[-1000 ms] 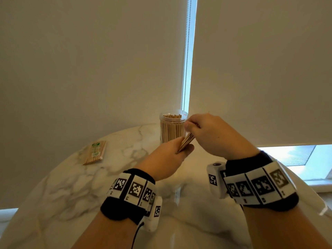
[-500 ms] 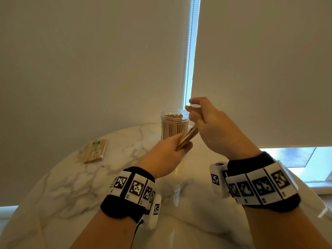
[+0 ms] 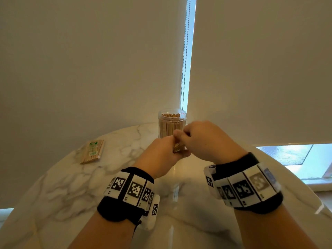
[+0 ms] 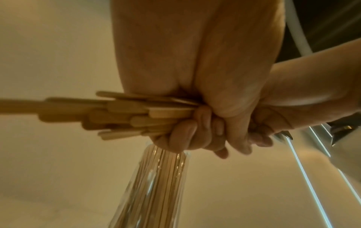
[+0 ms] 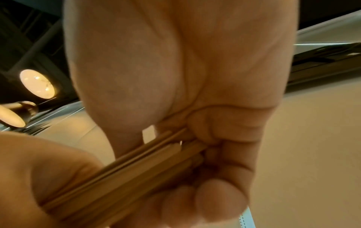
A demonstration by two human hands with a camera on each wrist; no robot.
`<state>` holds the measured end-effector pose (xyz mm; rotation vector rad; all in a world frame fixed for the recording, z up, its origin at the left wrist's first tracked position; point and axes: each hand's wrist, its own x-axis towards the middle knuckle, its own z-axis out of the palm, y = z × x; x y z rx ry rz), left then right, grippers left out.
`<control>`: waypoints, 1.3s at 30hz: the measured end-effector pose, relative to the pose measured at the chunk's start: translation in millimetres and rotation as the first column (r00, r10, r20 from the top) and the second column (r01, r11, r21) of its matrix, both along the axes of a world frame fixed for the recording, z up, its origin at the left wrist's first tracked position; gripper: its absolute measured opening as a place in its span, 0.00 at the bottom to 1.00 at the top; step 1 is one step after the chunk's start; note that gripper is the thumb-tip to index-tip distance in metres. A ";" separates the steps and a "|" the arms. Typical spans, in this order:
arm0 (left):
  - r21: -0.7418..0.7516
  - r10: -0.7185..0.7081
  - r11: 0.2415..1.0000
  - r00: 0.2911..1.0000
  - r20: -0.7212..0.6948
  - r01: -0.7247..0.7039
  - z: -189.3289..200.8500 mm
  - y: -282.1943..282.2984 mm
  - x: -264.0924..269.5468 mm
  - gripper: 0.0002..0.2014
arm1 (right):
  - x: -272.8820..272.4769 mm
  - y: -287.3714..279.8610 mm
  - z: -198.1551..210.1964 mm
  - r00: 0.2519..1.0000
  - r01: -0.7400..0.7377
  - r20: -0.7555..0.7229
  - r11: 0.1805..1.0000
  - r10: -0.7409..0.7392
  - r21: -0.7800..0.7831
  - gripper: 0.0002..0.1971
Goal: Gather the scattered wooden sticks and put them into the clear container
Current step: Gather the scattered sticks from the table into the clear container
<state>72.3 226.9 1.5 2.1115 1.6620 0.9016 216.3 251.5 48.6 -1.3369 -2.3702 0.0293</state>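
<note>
The wooden sticks (image 3: 178, 146) form a bundle just in front of the clear container (image 3: 172, 123), clenched by the left hand (image 3: 159, 155); the right hand (image 3: 206, 141) pinches its upper end. Risk: uneven ends may catch the nearly full container, spilling sticks onto the table (image 3: 71, 186)

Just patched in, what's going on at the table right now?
A person is holding a bundle of flat wooden sticks with both hands above the white marble table. The left hand grips one end and the right hand pinches the other. Just behind stands the clear round container, already packed with upright sticks. A wrapped packet of sticks lies off to the left.
</note>
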 end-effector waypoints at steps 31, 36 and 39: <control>-0.091 0.174 0.972 0.398 0.901 -0.217 48.3 -15.1 -2.7 0.23 | 14.2 -2.1 16.2 0.903 0.231 -0.382 0.972 -0.198 0.042 0.26; 0.028 0.098 0.979 0.586 0.804 -0.201 36.2 -13.7 12.2 0.21 | 4.0 -5.7 13.7 0.914 0.266 -0.335 0.962 -0.231 0.062 0.28; 0.051 0.123 0.962 0.597 0.793 -0.266 21.8 -5.7 7.4 0.17 | 3.9 -6.6 13.1 0.948 0.155 -0.282 0.988 -0.145 0.015 0.30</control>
